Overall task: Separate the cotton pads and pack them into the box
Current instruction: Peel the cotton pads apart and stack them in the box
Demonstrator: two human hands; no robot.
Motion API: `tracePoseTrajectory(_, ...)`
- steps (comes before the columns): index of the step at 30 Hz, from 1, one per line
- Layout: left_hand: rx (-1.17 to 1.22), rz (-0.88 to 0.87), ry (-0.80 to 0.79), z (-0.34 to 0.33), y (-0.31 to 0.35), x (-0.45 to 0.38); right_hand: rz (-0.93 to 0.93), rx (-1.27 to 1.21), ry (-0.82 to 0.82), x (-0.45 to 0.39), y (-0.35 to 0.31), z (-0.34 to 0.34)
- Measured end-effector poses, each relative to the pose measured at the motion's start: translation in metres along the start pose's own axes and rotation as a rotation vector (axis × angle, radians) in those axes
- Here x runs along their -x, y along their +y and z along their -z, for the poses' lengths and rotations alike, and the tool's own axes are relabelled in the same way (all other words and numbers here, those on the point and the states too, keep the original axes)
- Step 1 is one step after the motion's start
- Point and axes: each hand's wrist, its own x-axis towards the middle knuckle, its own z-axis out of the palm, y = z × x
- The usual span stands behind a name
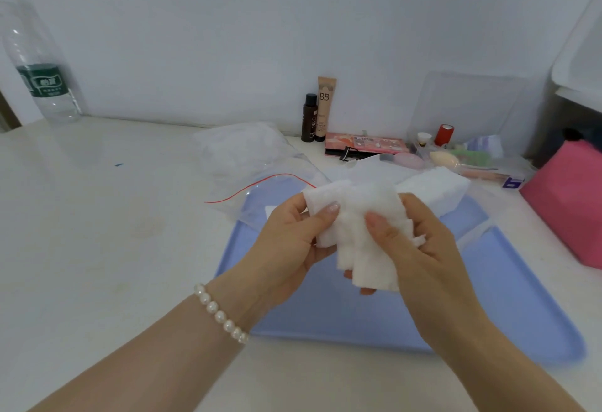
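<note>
Right, status:
hands: left hand [286, 242] and right hand [420, 245] both grip one clump of cotton pads [358, 232] at frame centre, thumbs pressed on top, fingers curled underneath
pads: clump held in the air above the blue tray [505, 307]; edges staggered, several pads overlapping; count not readable
more pads: white block [433, 188] just behind the right hand, at the tray's far edge; looks like a stack of pads, its lower part hidden by the hand
box: clear plastic box [469, 109] at upper right against the wall, see-through and faint; cannot tell which part is lid or body
bag: clear zip bag [257, 164] with a red seal line, left of centre, overlapping the tray's far left corner
wrist: pearl bracelet [220, 314] on the left wrist
upper left: clear water bottle [39, 66] with green label, top cut off by blur
back centre: dark small bottle [308, 117] and tan BB tube [325, 109] upright at the wall, touching or nearly so
behind pads: pink palette [365, 146], front edge blocked by the clump
right of centre: clear organiser [462, 154] with red cap, sponges, brush; contents cluttered, hard to separate
right edge: pink item [566, 203], cut off by frame; white drawer unit [583, 63] above it, also cut off
hidden: fingertips of both hands mostly behind the pads
</note>
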Motion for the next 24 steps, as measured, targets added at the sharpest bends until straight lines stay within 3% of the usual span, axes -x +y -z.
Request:
tracePoseTrajectory(9, -0.025, 0.040, 0.039, -0.001, -0.004, -0.002, -0.067, 0.080, 0.081, -0.008, 0.012, 0.004)
tracePoseTrajectory(12, -0.022, 0.021, 0.093, 0.001, -0.004, -0.004, -0.037, 0.380, 0.092, -0.015, 0.021, 0.009)
tracePoseTrajectory(16, -0.051, 0.036, 0.139, 0.002, -0.003, -0.005, -0.028, 0.796, -0.093, -0.015, 0.035, 0.011)
tracePoseTrajectory(19, -0.091, 0.039, 0.140, 0.003, -0.001, -0.005, 0.084, 1.067, -0.136, -0.012, 0.034, 0.010)
tracePoseTrajectory(24, -0.106, 0.036, 0.118, 0.005, 0.002, -0.006, 0.433, 1.174, 0.022, -0.015, 0.043, 0.015)
